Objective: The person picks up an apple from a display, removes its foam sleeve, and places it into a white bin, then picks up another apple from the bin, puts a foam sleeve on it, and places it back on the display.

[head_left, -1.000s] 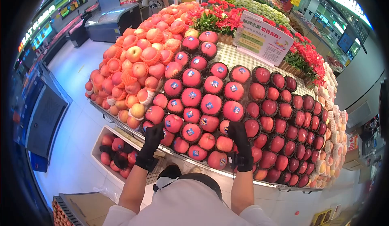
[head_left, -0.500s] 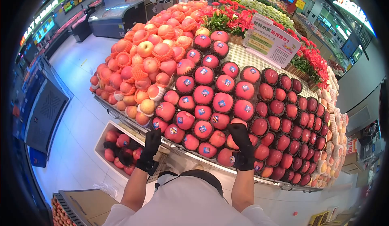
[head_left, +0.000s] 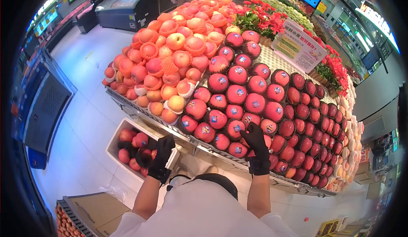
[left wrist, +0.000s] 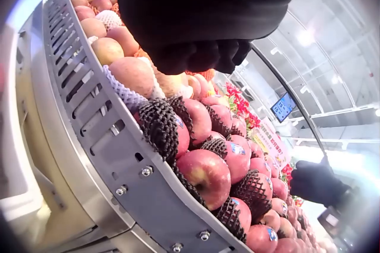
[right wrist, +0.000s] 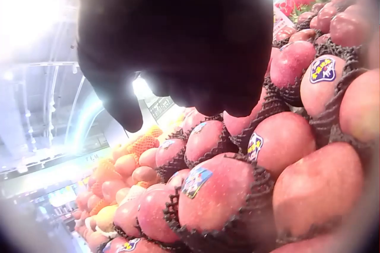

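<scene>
Both hands wear black gloves and hold nothing. In the head view, my left hand (head_left: 165,148) hovers beside the display's front edge, close to the white crate (head_left: 111,150) of apples; its fingers are loosely curled. My right hand (head_left: 256,140) is over the front rows of red apples (head_left: 233,127), thumb apart from loosely bent fingers. Many of these apples carry blue stickers and sit in black foam nets. The right wrist view shows a stickered apple (right wrist: 217,193) below the dark fingers. From the left wrist, an apple (left wrist: 205,176) shows near the slotted metal rail (left wrist: 98,113).
Paler apples in orange foam nets (head_left: 176,39) are heaped left of the stickered ones, dark red apples (head_left: 299,156) to their right. Behind stand a printed sign (head_left: 299,46) and red flowers (head_left: 259,20). A cardboard box (head_left: 97,211) and chest freezer (head_left: 127,12) are at left.
The display has shifted rightward in the head view. My left hand now appears past the front edge, over the crate's side, while my right hand stays above the apples. Neither hand has taken anything.
</scene>
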Motion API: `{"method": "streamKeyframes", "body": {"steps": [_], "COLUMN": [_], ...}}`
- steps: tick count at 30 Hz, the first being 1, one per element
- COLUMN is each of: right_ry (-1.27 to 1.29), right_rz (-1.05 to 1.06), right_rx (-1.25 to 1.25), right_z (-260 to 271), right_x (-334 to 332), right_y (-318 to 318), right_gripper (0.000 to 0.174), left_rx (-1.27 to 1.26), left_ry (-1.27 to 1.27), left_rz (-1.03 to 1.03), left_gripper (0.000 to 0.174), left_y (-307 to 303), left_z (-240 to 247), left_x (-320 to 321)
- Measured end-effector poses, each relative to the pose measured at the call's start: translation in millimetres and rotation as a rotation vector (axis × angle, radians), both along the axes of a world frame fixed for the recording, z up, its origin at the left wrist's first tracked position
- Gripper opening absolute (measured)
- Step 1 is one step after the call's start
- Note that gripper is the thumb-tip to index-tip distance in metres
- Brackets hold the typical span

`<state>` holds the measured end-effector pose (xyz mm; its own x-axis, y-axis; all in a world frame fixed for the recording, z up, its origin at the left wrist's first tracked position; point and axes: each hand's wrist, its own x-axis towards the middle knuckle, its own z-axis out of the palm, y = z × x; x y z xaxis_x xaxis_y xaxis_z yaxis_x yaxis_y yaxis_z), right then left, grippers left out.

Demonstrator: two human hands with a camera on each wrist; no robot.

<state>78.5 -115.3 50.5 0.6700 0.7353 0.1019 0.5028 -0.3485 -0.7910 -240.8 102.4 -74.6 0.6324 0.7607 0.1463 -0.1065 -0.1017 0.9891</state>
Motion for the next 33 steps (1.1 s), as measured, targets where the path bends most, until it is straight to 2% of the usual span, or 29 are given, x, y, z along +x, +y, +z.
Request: {"method": "streamKeyframes", "body": {"steps": [1, 3, 5, 7, 8, 9, 10, 12, 14, 15, 18, 20, 21, 25, 28, 30, 33], "right_ry": [-0.063, -0.163, -0.589, -0.2, -0.122, -0.042, 0.041, 0.128, 0.157, 0.124, 0.029, -0.066, -0.081, -0.119, -0.245, -0.324, -0.191], "right_rz": [-0.008, -0.063, 0.12, 0.002, 0.001, 0.001, 0.0, 0.016, 0.012, 0.046, 0.156, 0.218, 0.229, 0.254, 0.313, 0.346, 0.389], "right_rx": [-0.017, -0.061, -0.031, 0.057, 0.07, 0.082, 0.091, 0.066, 0.001, 0.008, 0.023, 0.055, 0.033, 0.022, 0.041, -0.005, -0.045], "right_z": [-10, -15, -50, -47, -45, -45, -46, -50, -57, -60, -67, -76, -74, -84, -91, -94, -108], "right_x": [-2, -14, -8, -28, -36, -44, -54, -70, -78, -83, -96, -102, -107, -122, -130, -133, -133], "right_y": [3, 9, 6, 10, 14, 18, 22, 30, 36, 40, 56, 72, 78, 95, 102, 103, 105], "right_gripper": [0.033, 0.03, 0.028, 0.026, 0.026, 0.025, 0.025, 0.021, 0.019, 0.018, 0.015, 0.022, 0.024, 0.026, 0.023, 0.018, 0.02], "left_rx": [-0.126, -0.127, -0.186, 0.489, 0.826, 0.762, 0.745, 0.806, 0.567, 0.544, 0.161, -0.255, -0.152, -0.113, -0.342, -0.355, -0.343], "left_ry": [-0.039, -0.009, 0.088, 0.257, 0.345, 0.423, 0.34, 0.338, 0.358, 0.387, 0.284, 0.031, 0.089, 0.111, 0.098, 0.063, 0.054], "left_rz": [-0.033, 0.046, 0.074, 0.154, 0.187, 0.098, 0.141, 0.234, 0.166, 0.158, 0.295, 0.37, 0.432, 0.48, 0.569, 0.594, 0.624], "left_gripper": [0.034, 0.027, 0.03, 0.039, 0.044, 0.059, 0.057, 0.038, 0.042, 0.052, 0.041, 0.031, 0.024, 0.033, 0.029, 0.027, 0.022], "left_y": [5, 7, 8, 0, -3, 3, -3, 1, 10, 13, 17, 17, 15, 16, 12, 10, 10], "left_z": [-8, -20, -24, 4, 11, 7, 5, -14, -69, -80, -99, -72, -70, -80, -78, -79, -90], "left_x": [-7, -19, -39, -57, -67, -76, -85, -98, -129, -141, -163, -170, -177, -207, -221, -225, -231]}}
